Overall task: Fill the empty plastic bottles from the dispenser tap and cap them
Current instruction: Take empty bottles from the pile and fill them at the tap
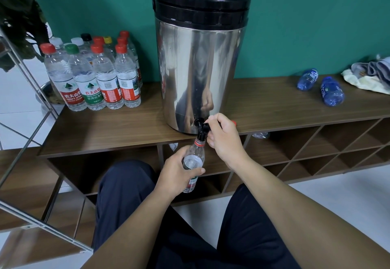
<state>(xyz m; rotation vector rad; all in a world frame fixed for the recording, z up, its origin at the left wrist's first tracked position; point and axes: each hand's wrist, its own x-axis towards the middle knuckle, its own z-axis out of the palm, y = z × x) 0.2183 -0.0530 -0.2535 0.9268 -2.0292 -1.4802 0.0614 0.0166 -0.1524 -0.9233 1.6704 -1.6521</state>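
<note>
Nearest the camera are the person's knees in dark trousers, with both bare forearms reaching toward 12 o'clock. The left hand (178, 171) grips a clear bottle (193, 163) around its middle — fingers and thumb curled round the body, the label partly covered. The bottle is uncapped, tilted slightly, held below the shelf edge with its neck touching the spout of the tap (201, 130). Water shows inside the bottle; the level cannot be read exactly.

The right hand (221, 135), at 1 o'clock from the bottle, is clamped on the tap lever, fingers curled round it. A small red piece (233, 123) shows at the back of this hand; what it is cannot be told.

The tap projects from the base of the steel dispenser (200, 70), which stands on a wooden shelf (109, 129) against a green wall and carries a black lid (201, 3).

At 10 o'clock from the dispenser stands a cluster of capped bottles (95, 74) — upright, touching one another, with red, green, white, black and yellow caps. At 2 o'clock two blue bottles (320, 87) lie on their sides, near a heap of cloth (371, 74) at the shelf's far right.
</note>
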